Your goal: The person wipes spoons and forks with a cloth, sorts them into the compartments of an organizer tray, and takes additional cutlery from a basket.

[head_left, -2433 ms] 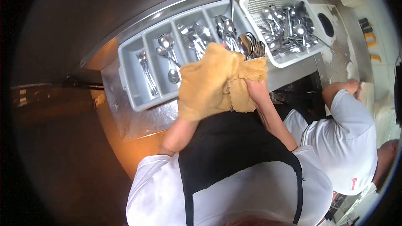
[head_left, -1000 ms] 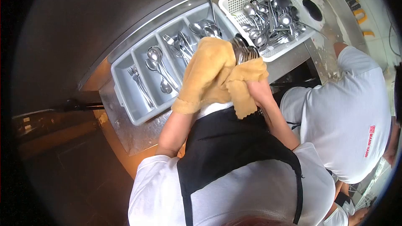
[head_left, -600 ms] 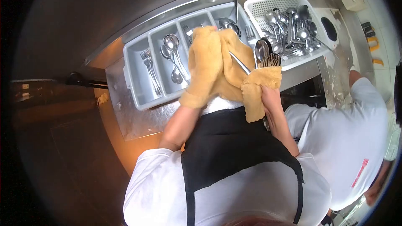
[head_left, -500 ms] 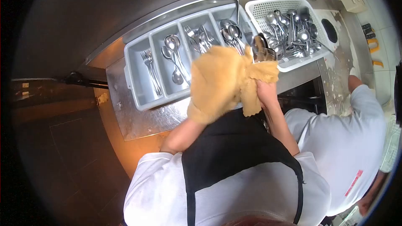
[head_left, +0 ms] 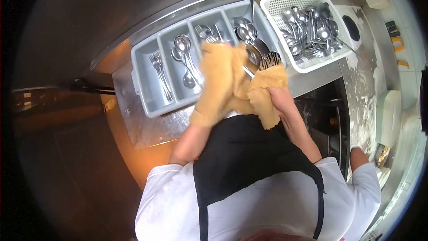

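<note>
A yellow cloth (head_left: 216, 78) drapes over my left hand (head_left: 200, 131), hiding nearly all of its fingers; the hand holds the cloth. My right hand (head_left: 281, 99) is closed around a bundle of forks (head_left: 270, 60) and spoons (head_left: 253, 55), with part of the cloth wrapped about their handles. The bundle's heads point up and away from me, at the near right corner of the grey cutlery tray (head_left: 138, 80). In the tray's compartments lie forks (head_left: 161, 76), spoons (head_left: 183, 44), more forks (head_left: 204, 32) and larger spoons (head_left: 244, 31).
A white perforated basket (head_left: 272, 5) full of mixed spoons and other cutlery stands right of the tray. Both rest on a steel counter (head_left: 165, 127). Another person's arm (head_left: 359, 158) is at the right, beside a wet, sudsy surface (head_left: 363, 85).
The cloth-covered left hand has moved slightly left. The bundle in my right hand has shifted left and shows more clearly. The other person has moved down and back from the counter.
</note>
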Tool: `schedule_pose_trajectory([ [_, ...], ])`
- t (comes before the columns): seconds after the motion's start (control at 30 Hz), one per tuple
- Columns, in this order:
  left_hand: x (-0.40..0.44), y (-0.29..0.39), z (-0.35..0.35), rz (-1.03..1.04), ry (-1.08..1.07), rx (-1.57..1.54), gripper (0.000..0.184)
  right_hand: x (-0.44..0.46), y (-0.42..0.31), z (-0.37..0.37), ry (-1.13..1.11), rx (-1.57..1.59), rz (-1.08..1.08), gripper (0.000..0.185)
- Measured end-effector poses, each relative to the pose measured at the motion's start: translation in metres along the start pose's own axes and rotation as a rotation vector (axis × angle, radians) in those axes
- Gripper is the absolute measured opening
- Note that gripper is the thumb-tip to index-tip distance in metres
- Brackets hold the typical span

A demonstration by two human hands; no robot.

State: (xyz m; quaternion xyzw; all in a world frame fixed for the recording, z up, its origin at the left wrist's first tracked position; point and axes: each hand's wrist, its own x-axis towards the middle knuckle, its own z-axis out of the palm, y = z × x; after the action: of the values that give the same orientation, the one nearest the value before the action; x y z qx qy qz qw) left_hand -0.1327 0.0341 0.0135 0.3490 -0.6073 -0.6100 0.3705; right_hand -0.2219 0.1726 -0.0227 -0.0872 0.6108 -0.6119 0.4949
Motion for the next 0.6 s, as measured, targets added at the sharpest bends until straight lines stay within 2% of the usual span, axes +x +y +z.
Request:
schedule_pose_trajectory([
  [0.03,-0.005,-0.008,-0.005,0.315,-0.149,0.491,0.015,0.0,-0.006,0.005,0.043,0.002,0.016,0.035],
  [0.13,-0.022,-0.012,-0.003,0.364,-0.255,0.553,0.023,-0.003,-0.017,0.014,0.116,0.026,0.063,0.035],
  [0.3,-0.004,-0.034,0.001,0.063,-0.271,-0.08,0.022,-0.003,-0.007,-0.001,-0.024,-0.027,0.112,0.032],
  [0.37,-0.004,-0.018,0.012,-0.277,-0.181,-0.35,0.019,-0.007,-0.013,0.001,-0.064,0.037,0.144,0.031],
  [0.43,0.015,-0.017,0.007,0.078,-0.241,0.256,0.016,-0.012,-0.013,-0.002,-0.058,0.072,0.151,0.031],
  [0.5,0.022,-0.006,0.01,0.099,-0.046,0.115,0.017,-0.015,-0.009,-0.011,-0.014,0.066,0.131,0.032],
  [0.6,0.034,-0.021,0.005,-0.022,0.125,-0.33,0.017,-0.024,-0.004,-0.017,0.099,0.074,-0.001,0.031],
])
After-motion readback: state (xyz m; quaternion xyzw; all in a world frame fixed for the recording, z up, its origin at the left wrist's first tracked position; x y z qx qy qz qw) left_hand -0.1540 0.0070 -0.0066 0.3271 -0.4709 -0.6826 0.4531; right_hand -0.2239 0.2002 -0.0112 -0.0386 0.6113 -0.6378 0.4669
